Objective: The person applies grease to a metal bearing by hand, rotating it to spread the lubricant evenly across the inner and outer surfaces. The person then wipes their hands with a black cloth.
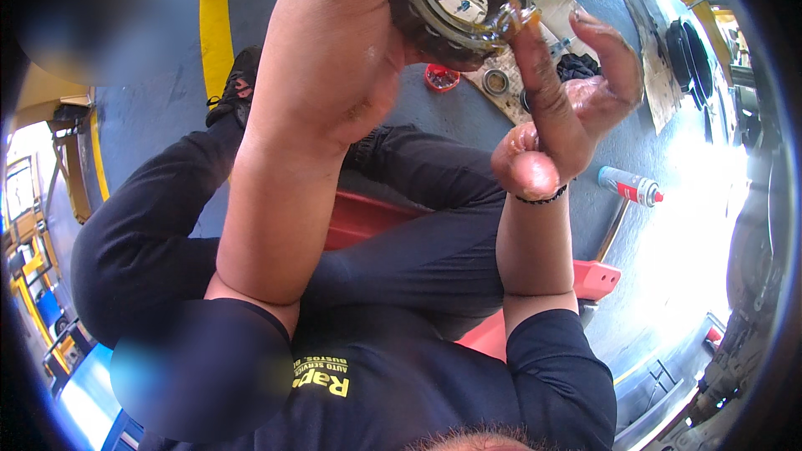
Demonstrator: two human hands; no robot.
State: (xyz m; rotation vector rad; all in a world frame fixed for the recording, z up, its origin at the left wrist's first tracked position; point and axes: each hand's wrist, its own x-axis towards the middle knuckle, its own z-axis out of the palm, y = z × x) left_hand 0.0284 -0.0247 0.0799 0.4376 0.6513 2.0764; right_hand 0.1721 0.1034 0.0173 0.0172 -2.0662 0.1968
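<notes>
Near the top of the head view, my left hand (342,50) is closed around a greasy metal bearing (447,38), a thick ring with a wide hole through it. Its fingers are mostly hidden behind the ring. Amber grease (514,20) clings to the ring's right edge. My right hand (572,104) is at that edge, its index fingertip against the grease. The other fingers of this hand are spread and bent, gripping nothing, and its skin shines with grease.
Beyond my hands, cardboard (511,104) on the floor bears a small metal ring (495,81) and black cloth (578,67). A red tub (441,77) stands beside it. To the right lie a spray can (631,186) and black round parts (690,58). A red metal piece (368,219) is under my legs.
</notes>
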